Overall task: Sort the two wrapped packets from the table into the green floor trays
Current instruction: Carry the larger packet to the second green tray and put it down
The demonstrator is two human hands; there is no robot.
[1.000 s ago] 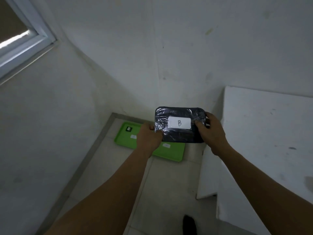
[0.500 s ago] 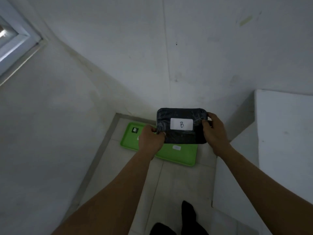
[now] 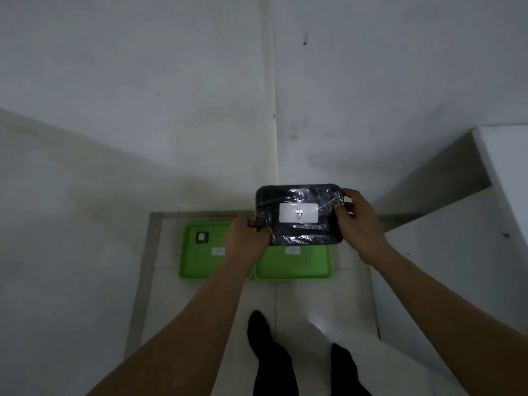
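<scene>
Holding the dark wrapped packet (image 3: 298,214) up in the air, the left hand (image 3: 247,244) pinches its left end and the right hand (image 3: 358,224) grips its right end. It hangs above the right green tray (image 3: 294,267). Its white label (image 3: 298,212) is blurry, so it might land in the wrong tray, like the left green tray (image 3: 200,261). The shiny wrap could slip.

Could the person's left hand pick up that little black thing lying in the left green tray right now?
Probably not as things stand. The left hand is gripping the wrapped packet, as is the right hand. The small black item lies uncovered in the left tray, so letting go and reaching down would likely do.
</scene>
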